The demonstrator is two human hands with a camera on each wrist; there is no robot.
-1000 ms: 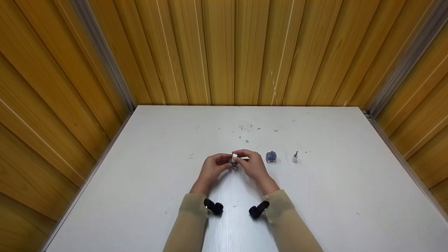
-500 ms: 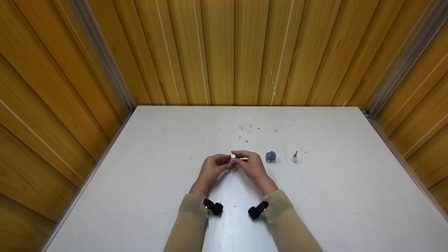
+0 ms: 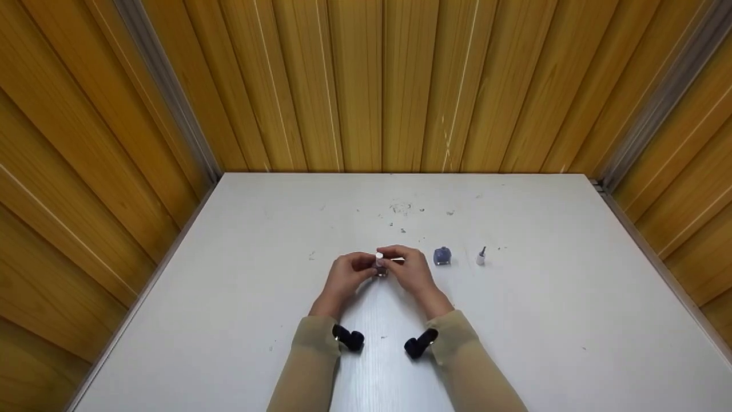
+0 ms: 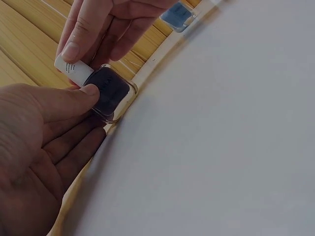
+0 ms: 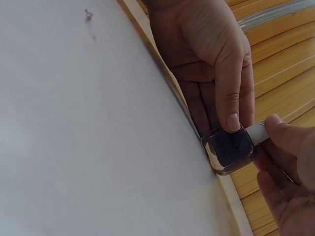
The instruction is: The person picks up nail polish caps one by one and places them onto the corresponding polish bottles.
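In the middle of the table, both hands meet at a small square glass bottle of dark nail polish (image 4: 110,93), upright at the table surface. My left hand (image 3: 345,276) holds the bottle's body between thumb and fingers. The white cap (image 4: 75,70) sits at the bottle's neck, and the thumb and fingers of my right hand (image 3: 413,272) pinch it. In the right wrist view the thumb of my left hand (image 5: 211,54) presses the glass, while my right hand (image 5: 295,167) grips the cap from the other side.
To the right stands a blue nail polish bottle (image 3: 442,256) without its cap. Beyond it, a white cap (image 3: 481,260) stands with its brush pointing up. Dark specks (image 3: 401,207) mark the white table (image 3: 229,240). Wood-patterned walls (image 3: 354,86) enclose its back and sides.
My right hand and the white cap have shifted very slightly left. Both hands keep their hold on the bottle and cap; the blue bottle and the loose cap stay put.
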